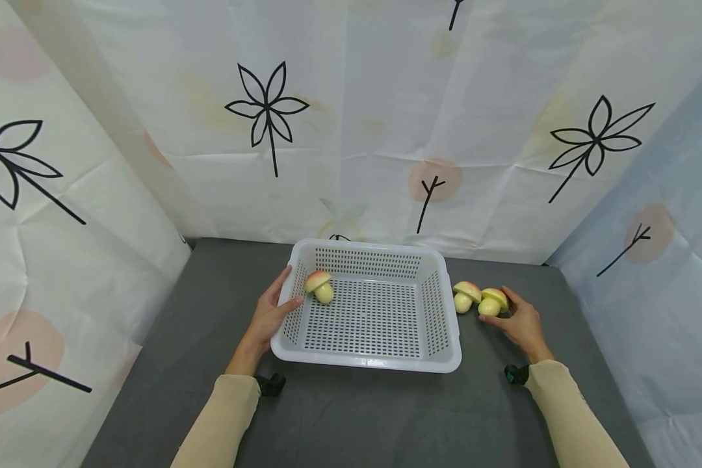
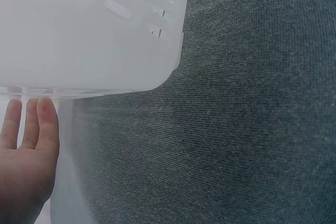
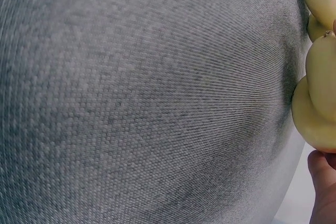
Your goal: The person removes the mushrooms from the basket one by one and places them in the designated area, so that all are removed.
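A white perforated plastic basket (image 1: pixel 365 362) sits on the grey table. My left hand (image 1: pixel 267 318) grips its left side, thumb over the rim and the other fingers outside; in the left wrist view the fingertips (image 2: pixel 46 109) touch the basket wall's lower edge. One toy mushroom (image 1: pixel 320 286), with a yellow and reddish cap, lies inside at the left. Just right of the basket, a second mushroom (image 1: pixel 467 296) lies on the table beside a third mushroom (image 1: pixel 493 301). My right hand (image 1: pixel 523 327) holds that third one between thumb and fingers. The right wrist view shows the mushrooms (image 3: pixel 321 77) only partly.
The grey cloth-covered table (image 1: pixel 374 422) extends in front of the basket and to both sides. Patterned white curtains (image 1: pixel 351 130) enclose its back and sides. Dark wrist devices (image 1: pixel 271 385) are worn at both cuffs.
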{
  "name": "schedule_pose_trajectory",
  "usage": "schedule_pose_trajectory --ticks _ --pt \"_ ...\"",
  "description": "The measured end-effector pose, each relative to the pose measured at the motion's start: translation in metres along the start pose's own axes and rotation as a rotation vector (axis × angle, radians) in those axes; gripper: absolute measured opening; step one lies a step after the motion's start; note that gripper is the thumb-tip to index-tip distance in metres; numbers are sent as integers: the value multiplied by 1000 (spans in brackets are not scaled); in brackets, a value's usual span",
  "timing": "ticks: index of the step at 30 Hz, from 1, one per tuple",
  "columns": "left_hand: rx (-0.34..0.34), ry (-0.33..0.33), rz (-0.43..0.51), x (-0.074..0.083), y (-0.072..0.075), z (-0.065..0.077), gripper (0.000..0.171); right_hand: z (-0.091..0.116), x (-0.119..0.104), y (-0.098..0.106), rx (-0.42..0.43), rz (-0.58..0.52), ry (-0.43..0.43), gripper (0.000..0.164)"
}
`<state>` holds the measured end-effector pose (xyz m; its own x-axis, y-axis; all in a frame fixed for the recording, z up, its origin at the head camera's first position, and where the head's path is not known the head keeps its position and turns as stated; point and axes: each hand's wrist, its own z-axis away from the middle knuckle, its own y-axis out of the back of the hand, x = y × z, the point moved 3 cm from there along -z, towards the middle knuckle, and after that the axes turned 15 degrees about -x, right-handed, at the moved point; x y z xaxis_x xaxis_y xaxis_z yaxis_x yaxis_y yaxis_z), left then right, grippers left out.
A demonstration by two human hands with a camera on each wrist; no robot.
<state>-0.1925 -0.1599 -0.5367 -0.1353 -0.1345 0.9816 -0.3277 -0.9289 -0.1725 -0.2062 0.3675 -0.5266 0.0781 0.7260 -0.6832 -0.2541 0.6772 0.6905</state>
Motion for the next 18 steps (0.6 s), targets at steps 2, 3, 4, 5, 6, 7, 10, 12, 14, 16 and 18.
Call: schedule_pose_trajectory --ticks 2,3,4,5,6,7,10,12,14,16,18 --pt "0 0 -2 0 0 0 79 0 0 0 -1 -1 1 101" --pt "0 1 -2 1 0 0 79 0 0 0 -3 -1 -1 101" --pt "2 2 0 1 0 0 79 0 -1 0 -3 0 -4 101" --pt "0 2 -2 1 0 0 79 0 -1 0 -3 3 -8 101" --pt "3 2 1 1 0 0 79 0 -1 0 -2 7 -13 101" --pt "3 3 6 1 0 1 79 -1 -1 0 1 14 -16 101" --pt "1 -1 14 2 -1 1 80 -2 -1 0 16 32 -17 99" --pt "0 -6 19 2 -1 1 80 -2 -1 1 23 42 -11 98" --pt "1 -6 17 2 -1 2 80 -3 -1 2 26 47 -5 97" --pt "2 -4 10 2 -1 1 80 -3 -1 2 26 56 -3 97" --pt "-2 -5 1 2 -1 2 81 -3 0 2 28 67 -3 97"
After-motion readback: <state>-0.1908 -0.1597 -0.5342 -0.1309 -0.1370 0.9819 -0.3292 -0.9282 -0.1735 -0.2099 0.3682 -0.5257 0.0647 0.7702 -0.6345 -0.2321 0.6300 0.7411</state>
